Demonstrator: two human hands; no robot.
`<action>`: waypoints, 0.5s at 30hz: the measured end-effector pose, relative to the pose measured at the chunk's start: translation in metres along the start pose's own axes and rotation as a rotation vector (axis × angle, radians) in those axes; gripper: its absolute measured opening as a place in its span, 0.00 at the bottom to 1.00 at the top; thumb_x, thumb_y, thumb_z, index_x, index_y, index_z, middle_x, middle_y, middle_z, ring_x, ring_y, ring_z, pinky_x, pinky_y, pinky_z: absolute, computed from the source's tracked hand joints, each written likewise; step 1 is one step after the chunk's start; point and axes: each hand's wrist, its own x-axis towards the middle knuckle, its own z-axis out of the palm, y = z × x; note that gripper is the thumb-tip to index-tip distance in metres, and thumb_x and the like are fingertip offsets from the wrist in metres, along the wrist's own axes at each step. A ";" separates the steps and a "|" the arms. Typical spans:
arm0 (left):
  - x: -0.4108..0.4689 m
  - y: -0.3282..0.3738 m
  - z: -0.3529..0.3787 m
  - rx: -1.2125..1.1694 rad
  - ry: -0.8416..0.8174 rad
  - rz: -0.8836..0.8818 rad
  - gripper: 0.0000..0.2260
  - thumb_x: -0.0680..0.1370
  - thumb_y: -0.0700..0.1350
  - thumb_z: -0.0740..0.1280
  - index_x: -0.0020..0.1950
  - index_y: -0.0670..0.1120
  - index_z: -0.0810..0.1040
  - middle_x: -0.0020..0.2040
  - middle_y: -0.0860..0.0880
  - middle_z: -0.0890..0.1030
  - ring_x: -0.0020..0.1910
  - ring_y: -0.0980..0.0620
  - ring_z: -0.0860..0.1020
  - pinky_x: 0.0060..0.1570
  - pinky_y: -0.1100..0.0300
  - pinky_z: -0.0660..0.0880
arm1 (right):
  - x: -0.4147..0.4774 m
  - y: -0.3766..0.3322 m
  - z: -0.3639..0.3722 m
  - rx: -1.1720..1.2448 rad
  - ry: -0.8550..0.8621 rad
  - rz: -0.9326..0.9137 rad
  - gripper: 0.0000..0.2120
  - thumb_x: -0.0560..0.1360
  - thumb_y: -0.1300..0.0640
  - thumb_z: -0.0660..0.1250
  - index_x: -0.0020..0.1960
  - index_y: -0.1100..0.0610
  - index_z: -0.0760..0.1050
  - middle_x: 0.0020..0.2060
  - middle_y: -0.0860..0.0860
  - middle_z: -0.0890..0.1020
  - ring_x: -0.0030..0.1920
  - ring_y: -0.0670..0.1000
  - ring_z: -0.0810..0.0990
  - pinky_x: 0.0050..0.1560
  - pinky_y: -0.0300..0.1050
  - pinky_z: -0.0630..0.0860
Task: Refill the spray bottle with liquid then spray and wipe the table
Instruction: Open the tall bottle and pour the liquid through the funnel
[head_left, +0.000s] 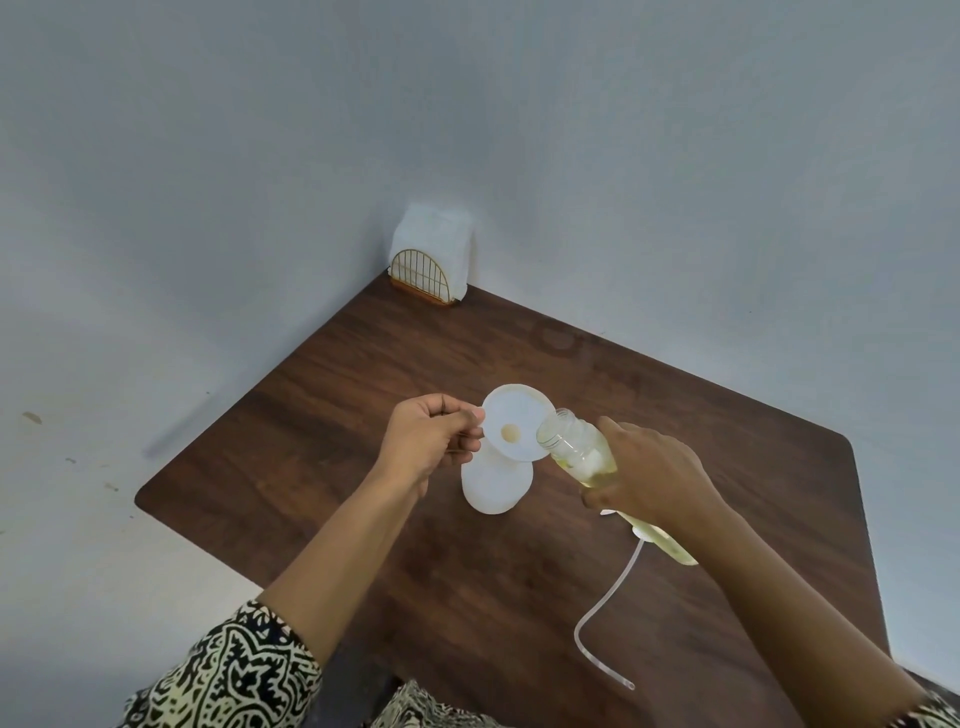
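One spray bottle (497, 480) carries one funnel (515, 429), left hand (427, 444) pinching it; right hand (652, 475) grips one refill bottle (576, 448).

Wht funnel (517, 429), dk-brown table (675, 415)

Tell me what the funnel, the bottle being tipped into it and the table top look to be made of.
Funnel: looks like thin white plastic, matte and slightly translucent at the rim.
Tipped bottle: clear plastic or glass, hard to say which; threaded neck, and yellowish liquid shows through its wall.
Table: dark brown wood grain with a dull sheen, possibly a laminate rather than solid wood.
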 end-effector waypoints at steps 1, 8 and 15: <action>0.000 0.000 0.000 0.002 0.001 0.000 0.02 0.74 0.39 0.71 0.44 0.40 0.83 0.34 0.44 0.83 0.30 0.53 0.80 0.37 0.57 0.80 | 0.000 0.000 0.000 -0.004 -0.001 -0.003 0.21 0.64 0.43 0.72 0.50 0.49 0.66 0.45 0.44 0.78 0.41 0.49 0.75 0.38 0.42 0.66; 0.001 0.000 -0.001 0.001 -0.005 -0.001 0.02 0.74 0.38 0.71 0.44 0.40 0.83 0.34 0.44 0.83 0.29 0.53 0.80 0.36 0.57 0.80 | 0.001 0.001 -0.003 -0.025 -0.014 -0.010 0.21 0.63 0.44 0.71 0.51 0.49 0.67 0.44 0.44 0.78 0.41 0.49 0.77 0.38 0.42 0.67; 0.001 -0.001 -0.002 -0.014 -0.016 -0.002 0.02 0.74 0.38 0.71 0.43 0.39 0.82 0.33 0.44 0.82 0.28 0.53 0.79 0.35 0.58 0.79 | 0.002 -0.001 -0.005 -0.043 -0.029 -0.018 0.23 0.64 0.43 0.72 0.52 0.49 0.67 0.47 0.44 0.78 0.42 0.48 0.77 0.40 0.42 0.69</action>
